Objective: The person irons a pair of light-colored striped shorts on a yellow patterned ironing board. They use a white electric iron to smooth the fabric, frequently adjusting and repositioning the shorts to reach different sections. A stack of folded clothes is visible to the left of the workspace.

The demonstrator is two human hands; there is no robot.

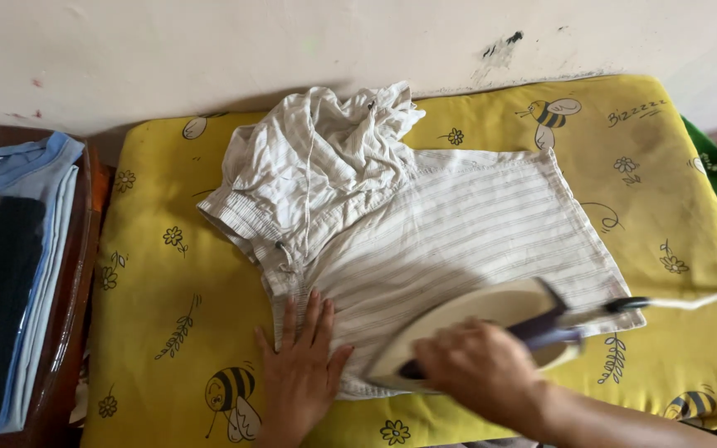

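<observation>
The right hand (479, 371) covers the handle of the iron (475, 332), which is blurred. The iron hides part of the shirt (425, 224) near the front edge of the yellow pad (159, 274). The picture's left edge cuts off the folded clothes (10, 274), and its right edge cuts the cord (690, 302).

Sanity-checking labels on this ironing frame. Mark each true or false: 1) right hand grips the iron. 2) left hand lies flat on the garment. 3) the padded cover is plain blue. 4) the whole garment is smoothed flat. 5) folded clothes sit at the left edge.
1) True: the right hand grips the iron.
2) True: the left hand is flat on the striped garment.
3) False: the cover is yellow with bees and flowers.
4) False: its far end is bunched up.
5) True: the folded clothes lie stacked there.
</observation>
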